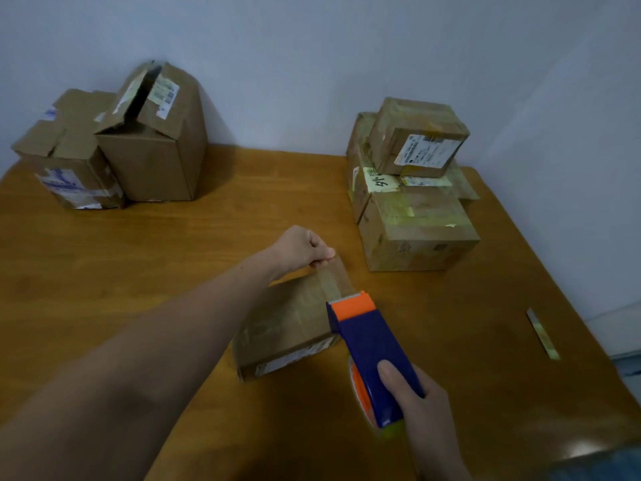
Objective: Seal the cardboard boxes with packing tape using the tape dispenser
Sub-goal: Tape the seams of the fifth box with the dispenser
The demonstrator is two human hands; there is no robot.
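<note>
Tape (338, 277) is the step I am on. A short strip is pulled out between the two hands, over the far end of the flat box (288, 328). This box lies in the middle of the surface (208, 237), near me.

The left hand (300, 249) reaches far out with the arm almost straight. Its fingers (321, 260) are curled in and pinch the loose end of the tape, just past the far edge of the box. The right hand (412, 394) is near me, to the right of the box. It is wrapped around the blue and orange tape dispenser (367, 345), with one finger lying along the top. The orange tip points at the box.

Next, I think the loose end has to be pressed down on the box. Then the dispenser must be pulled back along the top, low and straight, so the tape sticks flat.

Two open boxes (152, 140) wait far left. A taped pile (416, 216) sits far right.
</note>
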